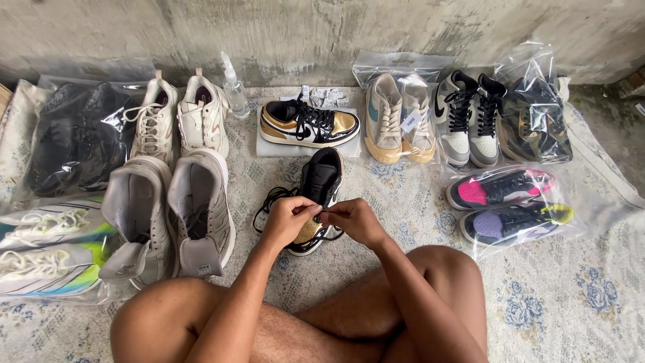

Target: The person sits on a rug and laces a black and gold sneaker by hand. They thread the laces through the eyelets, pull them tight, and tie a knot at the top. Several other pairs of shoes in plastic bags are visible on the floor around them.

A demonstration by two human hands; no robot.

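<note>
Both hands pinch the black lace over the toe end of a black-and-gold sneaker.

The left hand and right hand meet at the near end of the black-and-gold sneaker, fingers closed on its black lace, which loops out to the left. The shoe lies straight ahead, long axis running near to far, heel opening far; both hands are equally close. Its mate lies crosswise just beyond. Grey sneakers sit left, bagged pairs right, all on a patterned floor cloth against a concrete wall.
</note>
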